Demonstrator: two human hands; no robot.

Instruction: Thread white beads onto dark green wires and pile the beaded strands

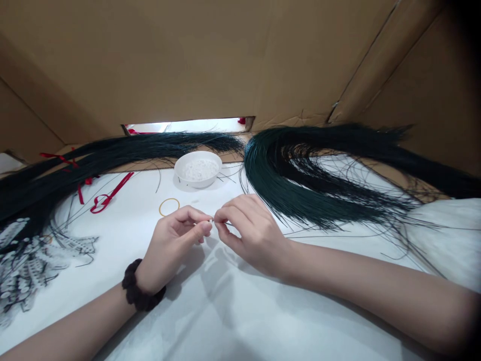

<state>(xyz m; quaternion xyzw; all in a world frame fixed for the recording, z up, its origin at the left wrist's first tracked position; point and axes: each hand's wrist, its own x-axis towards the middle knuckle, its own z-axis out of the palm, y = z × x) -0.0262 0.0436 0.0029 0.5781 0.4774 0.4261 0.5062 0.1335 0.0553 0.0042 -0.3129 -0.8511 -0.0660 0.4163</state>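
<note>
My left hand (182, 233), with a dark scrunchie (142, 288) round its wrist, pinches a tiny white piece (211, 219) between thumb and forefinger. Its exact shape is too small to make out. Fingertip to fingertip with it, my right hand (250, 230) is closed in a pinch on a thin dark strand, mostly hidden by the fingers. Just beyond both hands stands a white bowl (180, 170) holding many small white bits. To the right of the bowl a thick bundle of dark green strands (259, 170) curves round in a loop.
Another dark bundle (112, 153) lies along the back left. Strands with white pieces on them (33, 265) are heaped at the left. A red ribbon (112, 193) and a yellow rubber band (169, 206) lie on the white surface. Cardboard walls (188, 60) enclose the back and sides.
</note>
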